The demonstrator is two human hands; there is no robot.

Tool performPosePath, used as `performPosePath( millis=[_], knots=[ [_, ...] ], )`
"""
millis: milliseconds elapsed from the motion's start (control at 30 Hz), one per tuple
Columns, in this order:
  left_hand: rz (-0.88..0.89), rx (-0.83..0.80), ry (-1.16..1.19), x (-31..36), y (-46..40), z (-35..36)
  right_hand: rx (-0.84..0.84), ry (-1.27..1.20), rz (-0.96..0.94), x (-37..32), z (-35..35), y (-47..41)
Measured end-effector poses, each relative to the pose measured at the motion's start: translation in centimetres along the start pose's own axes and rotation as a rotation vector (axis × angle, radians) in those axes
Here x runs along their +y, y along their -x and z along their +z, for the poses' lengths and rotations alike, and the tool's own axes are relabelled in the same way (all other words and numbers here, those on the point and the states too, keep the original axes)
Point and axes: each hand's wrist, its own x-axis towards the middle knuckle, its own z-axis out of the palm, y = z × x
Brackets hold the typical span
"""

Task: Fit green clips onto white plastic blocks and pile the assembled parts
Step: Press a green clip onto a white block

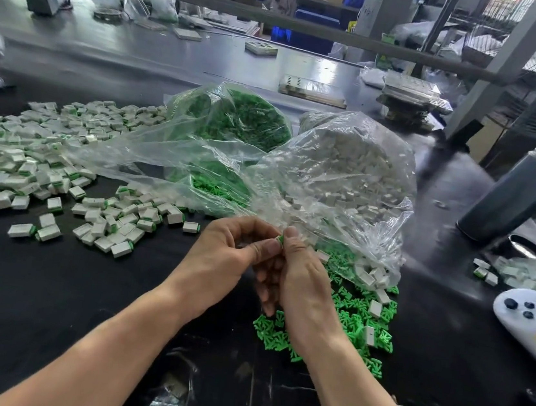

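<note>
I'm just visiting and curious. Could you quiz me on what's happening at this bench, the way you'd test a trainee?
1. True or false: the pile of assembled parts lies to the person's left.
2. What do the left hand and right hand pinch together?
3. Which bag sits farther right: (a) bag of green clips, (b) bag of white blocks?

Key: 1 true. 2 one small part showing white and green. 3 b.

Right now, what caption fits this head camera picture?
Both hands, left hand and right hand, pinch one small part beside bags of pieces.
</note>
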Motion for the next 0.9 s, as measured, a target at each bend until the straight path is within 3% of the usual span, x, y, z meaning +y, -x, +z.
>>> performPosePath(
  millis=[400, 900],
  knots=[
    [-0.047, -0.082, 0.055, 0.1, 0.2, -0.2, -0.04, -0.058, 0.071, -0.8, 0.0, 0.3],
    [-0.039, -0.018, 0.121, 0.0, 0.2, 0.5, 0.02, -0.161, 0.107, -1.1, 0.3, 0.3]
  ],
)
